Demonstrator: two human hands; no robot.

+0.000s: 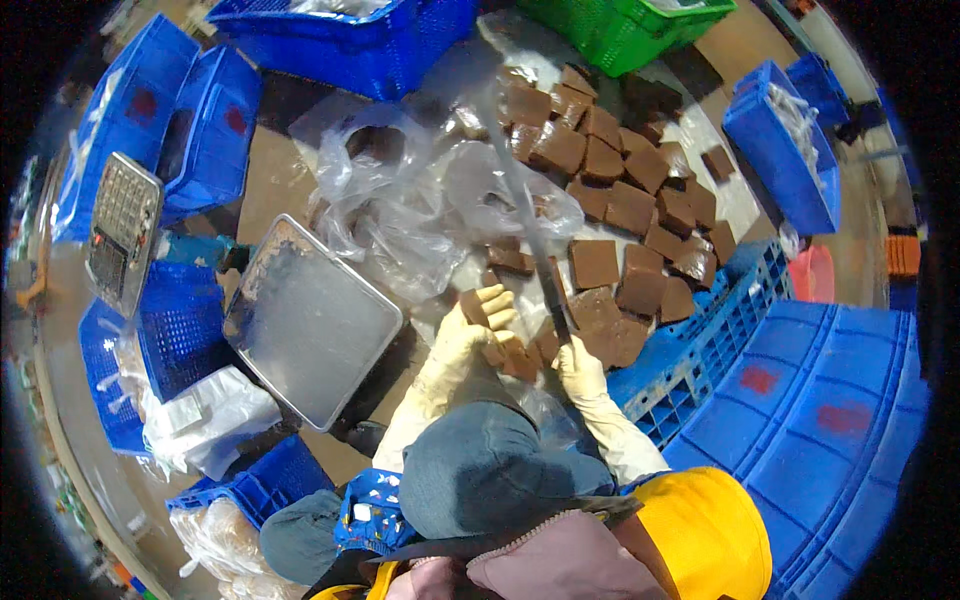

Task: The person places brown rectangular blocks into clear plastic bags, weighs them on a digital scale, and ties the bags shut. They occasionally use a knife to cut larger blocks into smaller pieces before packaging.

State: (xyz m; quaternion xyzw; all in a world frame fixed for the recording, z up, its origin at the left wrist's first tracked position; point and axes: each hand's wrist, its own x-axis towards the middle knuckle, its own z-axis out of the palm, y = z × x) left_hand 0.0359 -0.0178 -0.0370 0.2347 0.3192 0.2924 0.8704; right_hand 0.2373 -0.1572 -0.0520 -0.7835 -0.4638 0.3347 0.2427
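Note:
My left hand, in a cream rubber glove, has a small brown piece between its thumb and fingers. My right hand, gloved alike, grips the dark handle of a long, narrow tool. Motion blurs its far end, so I cannot tell whether it is a blade. Many smooth brown blocks lie in a loose heap in front of and to the right of my hands, on a pale sheet over a blue plastic pallet. Crumpled clear plastic bags lie ahead on the left.
A platform scale with a tilted keypad display stands at left. Blue crates and a green crate line the far side. Blue crates lie at right. White plastic bags rest on a crate at lower left.

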